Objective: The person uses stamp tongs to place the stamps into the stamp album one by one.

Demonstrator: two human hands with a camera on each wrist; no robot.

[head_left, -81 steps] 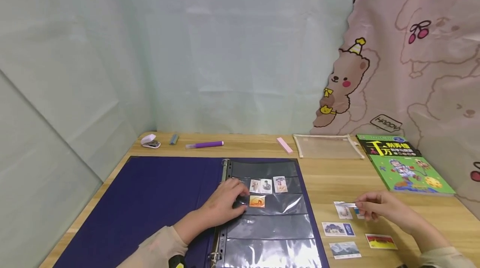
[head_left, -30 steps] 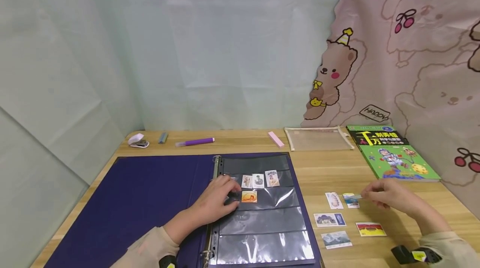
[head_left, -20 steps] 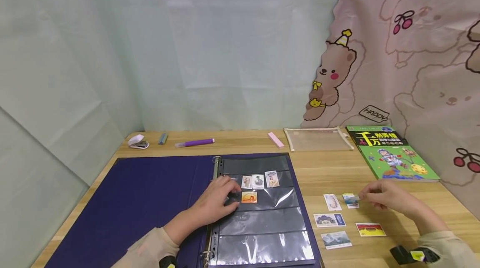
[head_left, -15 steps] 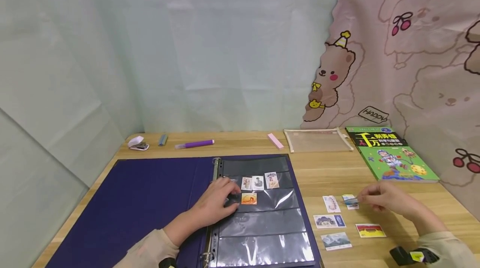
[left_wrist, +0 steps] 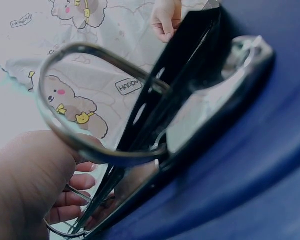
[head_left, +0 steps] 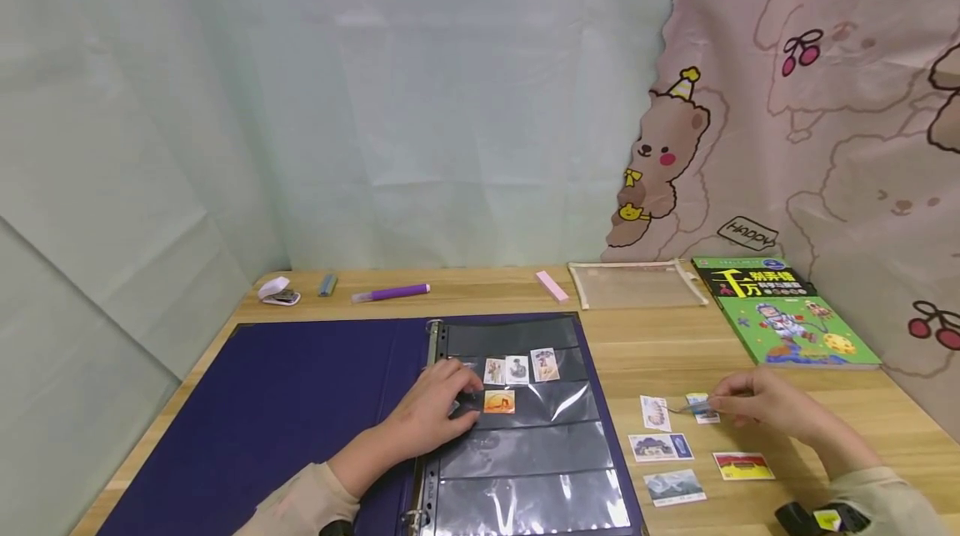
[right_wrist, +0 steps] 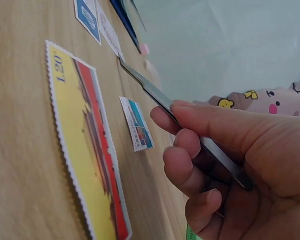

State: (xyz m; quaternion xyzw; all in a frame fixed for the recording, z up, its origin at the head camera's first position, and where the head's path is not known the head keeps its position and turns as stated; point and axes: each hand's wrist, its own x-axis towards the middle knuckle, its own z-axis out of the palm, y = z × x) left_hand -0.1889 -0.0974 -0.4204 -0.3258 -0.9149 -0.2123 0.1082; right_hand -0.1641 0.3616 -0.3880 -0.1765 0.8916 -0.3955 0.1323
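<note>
Binder (head_left: 300, 403) lies spread flat, likely so its page (head_left: 551, 446) can be reached from either side. Left hand (head_left: 431, 403) rests over the binder's page near the rings (left_wrist: 115, 157), thumb and fingers apart, nothing visibly gripped; presumably it steadies the sheet. Right hand (head_left: 772, 404), right of the binder, is clamped on tweezers (right_wrist: 157, 96); a thin tip probably spares the paper from skin. Tip at the edge of the pale stamp (head_left: 655, 413), just right of the binder; whether it bites, cannot tell.

Also loose right of the binder: house stamp (head_left: 658, 447) and mountain stamp (head_left: 675, 487) near it, blue stamp (head_left: 705, 414) and red stamp (head_left: 743, 466) farther out. All lie apart, perhaps to keep edges accessible.

Contents: binder page's second row from top shows three stamps (head_left: 517, 370); third row, orange stamp (head_left: 498, 401). Area beneath left hand hidden. Pouch (head_left: 637, 289), beyond the binder to its right, lies flat; contents not discernible.
</note>
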